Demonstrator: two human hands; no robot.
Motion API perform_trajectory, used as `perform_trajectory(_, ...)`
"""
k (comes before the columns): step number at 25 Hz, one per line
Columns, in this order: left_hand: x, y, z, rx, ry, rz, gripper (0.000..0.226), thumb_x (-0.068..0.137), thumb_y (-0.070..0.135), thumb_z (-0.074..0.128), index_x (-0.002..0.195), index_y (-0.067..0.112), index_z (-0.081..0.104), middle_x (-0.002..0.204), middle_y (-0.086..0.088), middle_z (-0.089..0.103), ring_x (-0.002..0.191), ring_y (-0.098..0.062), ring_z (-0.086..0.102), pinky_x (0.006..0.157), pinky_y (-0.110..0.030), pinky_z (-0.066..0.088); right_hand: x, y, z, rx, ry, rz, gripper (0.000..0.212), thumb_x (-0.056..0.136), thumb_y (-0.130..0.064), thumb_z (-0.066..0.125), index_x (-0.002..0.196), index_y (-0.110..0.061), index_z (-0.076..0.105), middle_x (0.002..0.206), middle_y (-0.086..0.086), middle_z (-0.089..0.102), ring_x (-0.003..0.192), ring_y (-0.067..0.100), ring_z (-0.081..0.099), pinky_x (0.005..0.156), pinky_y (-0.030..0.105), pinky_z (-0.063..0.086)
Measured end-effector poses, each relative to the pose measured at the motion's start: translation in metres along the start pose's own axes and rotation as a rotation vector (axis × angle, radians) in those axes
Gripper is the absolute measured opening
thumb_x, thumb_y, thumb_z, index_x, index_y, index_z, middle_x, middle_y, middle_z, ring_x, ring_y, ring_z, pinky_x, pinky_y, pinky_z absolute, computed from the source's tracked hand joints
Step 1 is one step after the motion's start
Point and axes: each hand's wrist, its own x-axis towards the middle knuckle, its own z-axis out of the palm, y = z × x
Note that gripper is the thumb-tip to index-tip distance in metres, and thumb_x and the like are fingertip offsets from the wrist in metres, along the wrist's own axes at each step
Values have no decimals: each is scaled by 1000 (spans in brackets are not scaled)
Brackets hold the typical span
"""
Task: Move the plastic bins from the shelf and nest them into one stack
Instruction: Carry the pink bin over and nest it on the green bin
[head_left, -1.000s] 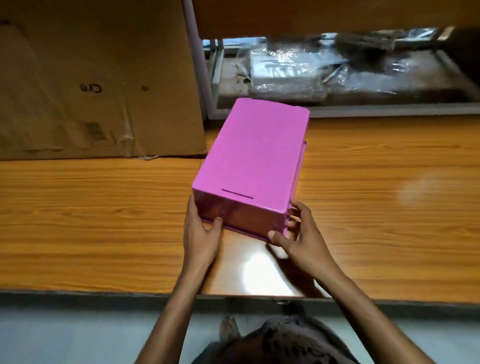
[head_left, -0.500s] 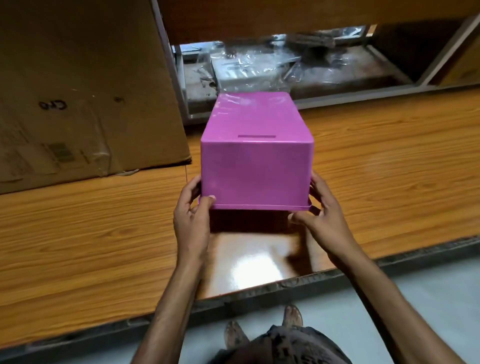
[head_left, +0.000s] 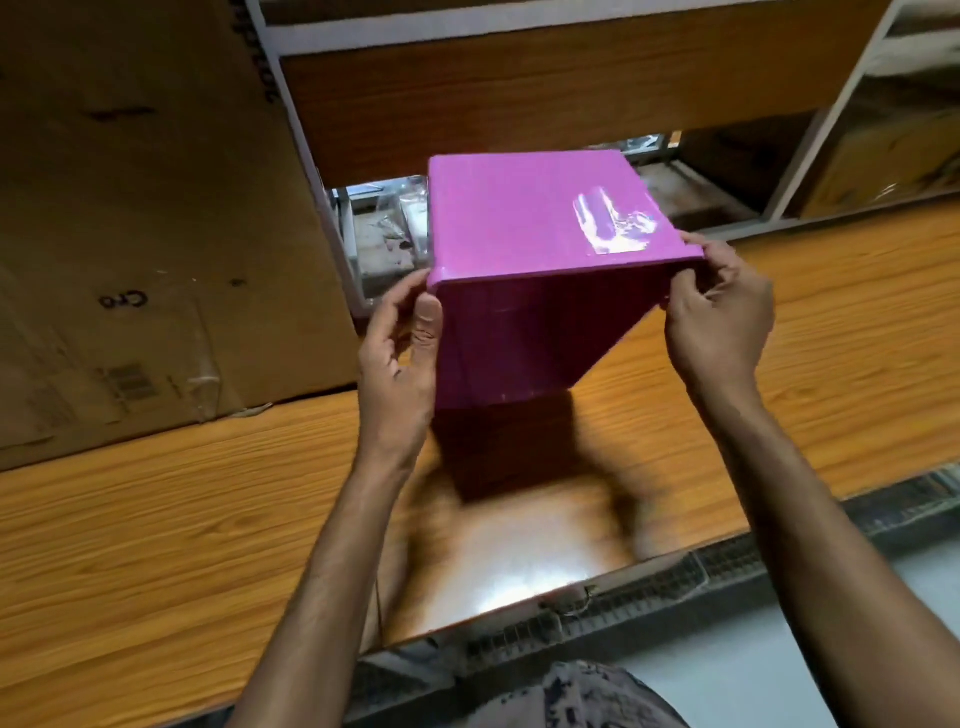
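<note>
A pink plastic bin (head_left: 524, 223) is held up in the air above the wooden shelf board (head_left: 156, 519), tipped so one flat wall faces up and its dark open mouth faces down toward me. My left hand (head_left: 400, 353) grips the bin's left rim with the thumb inside the opening. At the right rim corner my right hand (head_left: 719, 312) pinches the edge. A shiny torn sticker patch sits on the upper wall near my right hand. No other bin is in view.
A large cardboard box (head_left: 130, 208) stands on the shelf at the left. Behind the bin a lower shelf level holds plastic-wrapped items (head_left: 400, 223). A white metal shelf frame (head_left: 810, 130) rises at the right. The shelf's front edge (head_left: 675, 577) runs below my arms.
The bin has been lifted off the shelf board and rotated, from lying upside down to tipped with its opening toward me. Both hands rose with it and the view tilted upward.
</note>
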Motion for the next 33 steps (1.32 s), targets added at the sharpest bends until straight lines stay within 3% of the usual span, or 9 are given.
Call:
perform_trajectory(4, -22, -30, 11, 154, -36, -2, 37, 93, 23, 75, 126, 33, 60, 126, 8, 62, 114, -1, 62, 82, -15, 52, 28, 9, -20, -17, -25, 146, 27, 83, -34, 52, 95, -42, 76, 80, -3, 77, 79, 22, 75, 76, 54, 60)
perform_trajectory(8, -35, -47, 17, 414, 11, 135, 33, 86, 7, 74, 97, 30, 54, 91, 4, 58, 73, -15, 59, 62, -29, 46, 36, 19, -34, 271, -91, 334, 21, 94, -22, 62, 78, -19, 75, 70, -5, 71, 65, 10, 64, 67, 30, 57)
perform_trajectory(10, -38, -41, 23, 497, -12, 221, 33, 85, 6, 72, 92, 29, 49, 82, 7, 53, 65, -14, 53, 59, -28, 44, 31, 24, -34, 418, -169, 422, 17, 101, -17, 62, 87, -19, 73, 74, -9, 72, 68, 1, 65, 68, 18, 55)
perform_trajectory(15, -27, -29, 22, 453, 72, 174, 19, 92, 17, 67, 93, 25, 50, 76, 14, 50, 63, -4, 50, 60, -19, 42, -9, 41, -42, 413, -433, 526, 25, 104, -8, 53, 115, -27, 64, 100, -13, 68, 83, -5, 63, 78, 25, 52)
perform_trajectory(20, -17, -65, -10, 225, 262, -12, 13, 101, 22, 62, 96, 21, 50, 85, 5, 50, 73, -3, 48, 69, -25, 42, -66, 30, -40, 174, -633, 222, 51, 103, -8, 56, 146, -37, 52, 137, -5, 58, 119, 1, 58, 95, 20, 50)
perform_trajectory(23, -27, -81, -20, 117, 415, -132, 21, 104, 10, 57, 95, 26, 48, 85, 5, 52, 71, 7, 52, 70, -17, 43, -84, -1, -32, -14, -643, -20, 63, 101, -7, 56, 155, -34, 41, 132, -5, 45, 123, 8, 48, 105, 21, 43)
perform_trajectory(27, -36, -99, -32, 99, 504, -222, 14, 98, 35, 56, 93, 29, 45, 83, 2, 49, 72, -6, 45, 70, -35, 38, -112, -31, -26, -145, -688, -278, 68, 99, -14, 59, 159, -35, 34, 126, -7, 41, 119, 13, 47, 103, 31, 46)
perform_trajectory(30, -38, -90, -34, 88, 483, -218, 15, 96, 37, 57, 93, 29, 45, 82, 1, 48, 71, -8, 44, 68, -34, 38, -107, -31, -27, -133, -679, -242, 67, 98, -13, 60, 158, -33, 37, 116, -11, 41, 108, 4, 47, 96, 23, 45)
perform_trajectory(33, -30, -69, -32, 23, 362, -272, 12, 98, 21, 62, 92, 27, 53, 80, 6, 54, 67, -1, 49, 63, -23, 40, -79, -16, -28, 35, -660, -9, 60, 91, -7, 63, 148, -25, 53, 112, -13, 52, 93, -7, 49, 88, 17, 43)
